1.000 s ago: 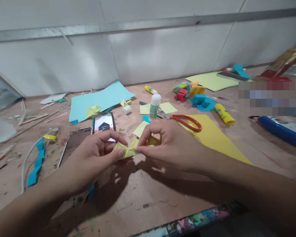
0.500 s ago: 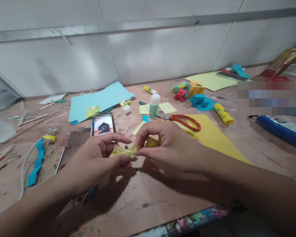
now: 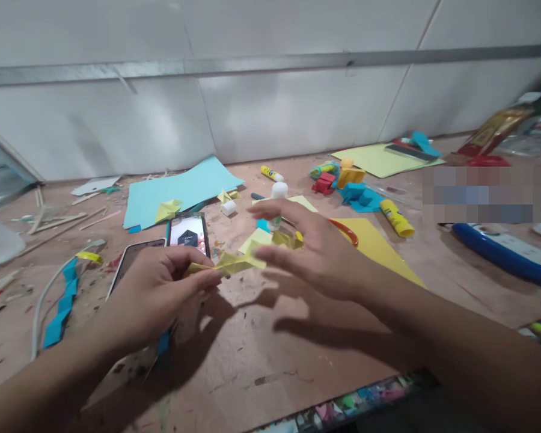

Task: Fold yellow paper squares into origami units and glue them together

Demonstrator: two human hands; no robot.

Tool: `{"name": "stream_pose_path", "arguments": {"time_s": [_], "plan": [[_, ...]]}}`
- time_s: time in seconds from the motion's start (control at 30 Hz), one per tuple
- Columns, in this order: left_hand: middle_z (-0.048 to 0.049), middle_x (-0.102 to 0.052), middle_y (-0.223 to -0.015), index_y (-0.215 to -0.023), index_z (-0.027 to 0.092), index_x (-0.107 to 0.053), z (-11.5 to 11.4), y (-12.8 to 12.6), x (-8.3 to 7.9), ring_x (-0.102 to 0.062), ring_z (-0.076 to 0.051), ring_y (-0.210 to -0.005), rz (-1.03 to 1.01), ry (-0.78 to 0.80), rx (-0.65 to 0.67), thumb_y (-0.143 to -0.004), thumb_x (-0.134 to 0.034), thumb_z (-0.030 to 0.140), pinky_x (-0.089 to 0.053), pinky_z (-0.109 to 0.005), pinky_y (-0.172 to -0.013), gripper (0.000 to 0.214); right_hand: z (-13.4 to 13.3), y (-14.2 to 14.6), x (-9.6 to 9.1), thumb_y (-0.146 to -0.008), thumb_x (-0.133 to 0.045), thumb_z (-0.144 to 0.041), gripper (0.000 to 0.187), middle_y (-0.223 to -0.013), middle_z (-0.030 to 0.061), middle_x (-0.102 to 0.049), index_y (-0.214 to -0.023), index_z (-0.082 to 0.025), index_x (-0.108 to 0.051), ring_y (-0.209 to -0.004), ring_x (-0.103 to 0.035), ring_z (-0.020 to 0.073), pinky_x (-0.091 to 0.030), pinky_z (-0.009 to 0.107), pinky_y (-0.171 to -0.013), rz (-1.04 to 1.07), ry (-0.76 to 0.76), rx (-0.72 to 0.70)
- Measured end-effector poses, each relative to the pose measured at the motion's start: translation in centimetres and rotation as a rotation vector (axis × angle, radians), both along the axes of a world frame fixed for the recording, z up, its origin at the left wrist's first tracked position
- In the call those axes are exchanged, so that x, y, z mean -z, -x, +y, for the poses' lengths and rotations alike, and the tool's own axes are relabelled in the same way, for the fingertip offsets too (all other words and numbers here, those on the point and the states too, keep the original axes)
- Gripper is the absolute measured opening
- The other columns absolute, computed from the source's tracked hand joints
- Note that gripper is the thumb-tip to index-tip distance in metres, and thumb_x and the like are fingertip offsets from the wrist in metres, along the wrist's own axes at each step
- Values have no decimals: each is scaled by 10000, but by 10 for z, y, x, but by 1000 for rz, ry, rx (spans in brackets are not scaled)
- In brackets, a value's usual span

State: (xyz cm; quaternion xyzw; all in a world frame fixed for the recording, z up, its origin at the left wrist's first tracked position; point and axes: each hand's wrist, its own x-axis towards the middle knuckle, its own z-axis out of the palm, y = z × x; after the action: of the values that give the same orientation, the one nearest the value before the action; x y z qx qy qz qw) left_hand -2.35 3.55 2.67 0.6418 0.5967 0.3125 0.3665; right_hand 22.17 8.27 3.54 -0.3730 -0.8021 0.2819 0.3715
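Note:
My left hand (image 3: 162,282) pinches one end of a folded yellow paper strip (image 3: 237,263) between thumb and fingers. The zigzag strip stretches right, above the table, toward my right hand (image 3: 313,255). That hand is open, thumb and fingers apart, close behind the strip's far end; whether it touches the paper is hard to see. Beyond my right hand stands a glue stick (image 3: 279,192) with a white top, partly hidden. Past my left hand a phone (image 3: 188,231) displays a dark folded shape, and a second phone (image 3: 133,261) lies beside it, partly covered by the hand.
Scissors with red handles (image 3: 347,231) lie on yellow paper (image 3: 383,258) at the right. Farther back are a light blue sheet (image 3: 175,189), a yellow glue stick (image 3: 397,218) and red folded paper (image 3: 324,183). A folded blue strip (image 3: 63,310) and a white cable (image 3: 38,319) lie left.
My right hand has let go its pinch and opened, moving slightly right. My left hand has shifted left and down, still holding the strip, which now shows stretched out.

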Motion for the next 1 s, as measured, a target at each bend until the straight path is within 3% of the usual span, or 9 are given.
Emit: {"name": "stream_pose_path", "arguments": {"time_s": [0.07,0.17,0.23,0.4,0.63,0.73,0.9,1.0], "plan": [[-16,-714,-659,-712,222,-748,3,5,0,-607,-158,-622,-82,-8,-6,-784,-785,491,-433,-236,-573,281,12,-5,3,-900,-716,-544,507,-1233,96,-731,-1293,-228,-667,-1136,-680,256,-525,403,-944,109,199,12],[-22,-730,-678,-722,220,-738,6,8,-1,-629,-162,-639,-162,13,-10,-779,-818,472,-451,-221,-573,270,25,-8,8,-774,-858,-474,389,-899,59,-776,-990,-166,-759,-855,-728,188,-577,308,-772,272,525,-58],[-38,-731,-680,-706,205,-732,7,7,-3,-631,-169,-645,-217,39,-18,-773,-829,456,-458,-222,-571,278,27,-6,9,-671,-937,-366,337,-755,25,-749,-857,-151,-756,-702,-700,143,-579,263,-667,299,614,-71],[-42,-714,-649,-654,185,-714,6,2,-3,-606,-161,-618,-301,18,-19,-798,-812,425,-476,-235,-595,296,21,-1,14,-682,-911,-294,312,-680,-14,-722,-914,-159,-752,-566,-646,94,-537,210,-540,298,613,-71],[-30,-698,-641,-658,182,-715,3,0,-5,-622,-181,-633,-320,-104,-77,-787,-826,412,-492,-262,-631,285,23,4,26,-655,-917,-308,353,-893,44,-785,-952,-164,-794,-766,-714,143,-568,262,-696,354,519,-43],[-30,-715,-652,-681,187,-775,1,0,-8,-612,-187,-645,-285,-166,-106,-736,-873,343,-460,-250,-611,192,17,4,25,-603,-948,-299,454,-975,60,-796,-1025,-192,-819,-786,-716,167,-568,278,-675,343,513,-59],[-24,-738,-674,-668,209,-808,-4,-3,-9,-634,-198,-676,-356,-192,-100,-698,-894,292,-491,-257,-650,123,6,7,25,-714,-883,-332,186,-729,24,-766,-813,-182,-840,-667,-667,138,-517,249,-625,336,528,-90],[-35,-748,-666,-703,195,-806,-2,-3,-6,-663,-199,-666,-474,-146,-100,-720,-887,357,-525,-269,-653,182,10,7,25,-693,-896,-360,215,-674,24,-744,-751,-166,-824,-616,-643,128,-492,240,-586,353,528,-103]]}}
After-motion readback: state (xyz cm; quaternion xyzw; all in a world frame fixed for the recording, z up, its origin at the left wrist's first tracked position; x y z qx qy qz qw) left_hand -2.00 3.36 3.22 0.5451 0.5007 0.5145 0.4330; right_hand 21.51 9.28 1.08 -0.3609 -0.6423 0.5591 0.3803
